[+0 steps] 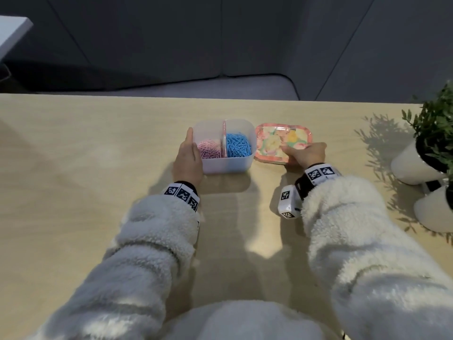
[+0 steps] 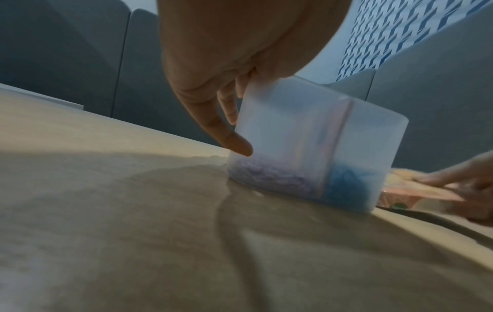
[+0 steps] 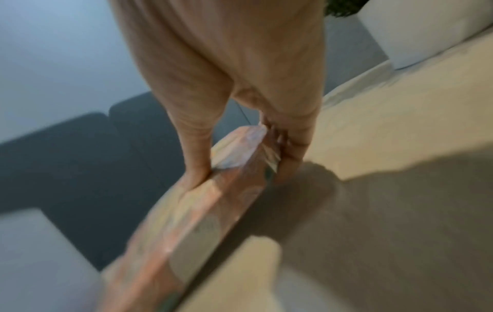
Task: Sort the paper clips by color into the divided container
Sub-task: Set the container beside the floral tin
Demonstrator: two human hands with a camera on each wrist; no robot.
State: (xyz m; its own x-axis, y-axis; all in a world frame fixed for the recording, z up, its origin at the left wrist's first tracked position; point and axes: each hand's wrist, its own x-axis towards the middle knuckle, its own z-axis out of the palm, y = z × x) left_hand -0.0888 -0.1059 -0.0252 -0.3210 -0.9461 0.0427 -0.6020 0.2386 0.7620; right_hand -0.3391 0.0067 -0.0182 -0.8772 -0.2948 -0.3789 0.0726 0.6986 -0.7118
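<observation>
A translucent divided container (image 1: pixel 228 165) stands mid-table. Pink paper clips (image 1: pixel 209 149) fill its left compartment and blue paper clips (image 1: pixel 239 146) its right, with a pink divider (image 1: pixel 223 138) between. My left hand (image 1: pixel 192 144) grips the container's left wall. In the left wrist view the thumb of that hand (image 2: pixel 226 130) presses the container (image 2: pixel 293 130) near its base. A floral pink tray (image 1: pixel 274 141) lies just right of it. My right hand (image 1: pixel 294 153) pinches the tray's near right corner. The right wrist view, blurred, shows this hand (image 3: pixel 240 173) with thumb above and fingers at the tray (image 3: pixel 213 206) edge.
Two white pots (image 1: pixel 414 163) (image 1: pixel 434 209) with green plants stand at the table's right edge. The wooden table (image 1: pixel 98 143) ends at its far edge just beyond the container, with a dark sofa (image 1: pixel 220 45) behind.
</observation>
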